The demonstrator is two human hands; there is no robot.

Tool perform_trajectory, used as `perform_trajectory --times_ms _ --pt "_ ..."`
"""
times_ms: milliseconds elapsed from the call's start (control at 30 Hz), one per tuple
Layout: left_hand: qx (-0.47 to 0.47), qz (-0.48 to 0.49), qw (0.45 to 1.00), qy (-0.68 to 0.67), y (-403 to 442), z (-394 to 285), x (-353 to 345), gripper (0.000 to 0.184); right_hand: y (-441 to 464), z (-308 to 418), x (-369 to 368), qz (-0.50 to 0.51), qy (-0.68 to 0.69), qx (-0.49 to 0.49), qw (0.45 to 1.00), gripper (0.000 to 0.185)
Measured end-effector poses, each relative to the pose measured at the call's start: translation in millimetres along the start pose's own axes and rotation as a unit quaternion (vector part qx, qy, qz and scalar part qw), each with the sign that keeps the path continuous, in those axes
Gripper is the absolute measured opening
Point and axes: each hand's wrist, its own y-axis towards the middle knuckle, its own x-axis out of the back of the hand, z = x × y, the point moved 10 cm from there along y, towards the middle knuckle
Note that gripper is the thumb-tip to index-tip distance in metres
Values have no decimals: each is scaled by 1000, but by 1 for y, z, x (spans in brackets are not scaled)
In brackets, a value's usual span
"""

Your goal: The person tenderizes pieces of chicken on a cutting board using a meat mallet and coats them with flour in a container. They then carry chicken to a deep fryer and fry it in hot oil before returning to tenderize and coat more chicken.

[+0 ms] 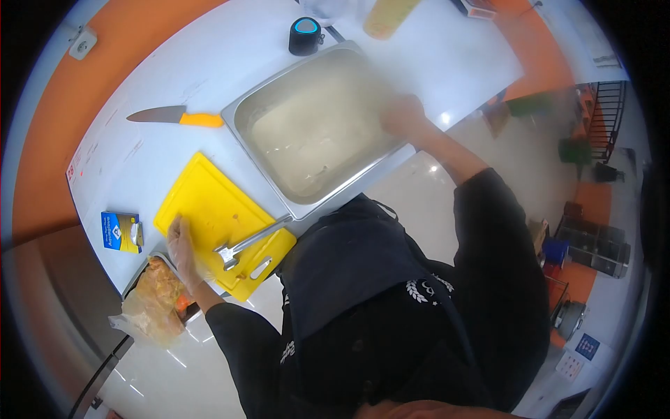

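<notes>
A steel pan (pixel 255 157) with pale, cloudy contents stands on the white table. At its right rim is my right hand (pixel 403 119), hazy and closed; what it grips is hidden. My left hand (pixel 183 251), in a clear glove, lies with its fingers stretched along the left edge of a yellow cutting board (pixel 209 202). A metal meat mallet (pixel 255 243) rests across the board, its head near the board's slot and its handle end at the pan's corner. Below my left hand a tray holds a plastic bag of orange-pink food (pixel 157 297).
An orange-handled knife (pixel 167 116) lies left of the pan. A blue and yellow box (pixel 122 232) sits at the table's left edge. Behind the pan are a black round device (pixel 305 38) and a yellowish container (pixel 389 17). Shelves with containers (pixel 593 244) stand at the right.
</notes>
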Motion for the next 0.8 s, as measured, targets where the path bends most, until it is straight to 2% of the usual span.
perform_trajectory --times_ms 167,267,367,467,567,667,767,800 --pt "33 31 996 -80 9 33 -1 44 11 9 14 10 -6 -22 1000 16" --pt "24 -13 999 -34 -1 8 2 45 10 19 7 14 -42 40 998 16" --pt "-18 -6 998 -52 -2 5 3 45 8 7 23 2 -36 17 999 17" --pt "1 -19 1000 -16 -6 -8 2 45 3 14 -12 26 -60 65 996 18" --pt "48 12 999 -19 5 21 1 43 -2 -9 -9 -26 14 35 999 19" --pt "3 0 997 -79 6 20 2 42 -25 -22 21 -72 70 36 994 20" --pt "14 -30 999 -25 -6 -5 3 41 -38 -33 -2 -65 155 39 985 19" --pt "18 -18 998 -49 -3 2 1 41 -43 -32 -7 -85 156 46 983 20"
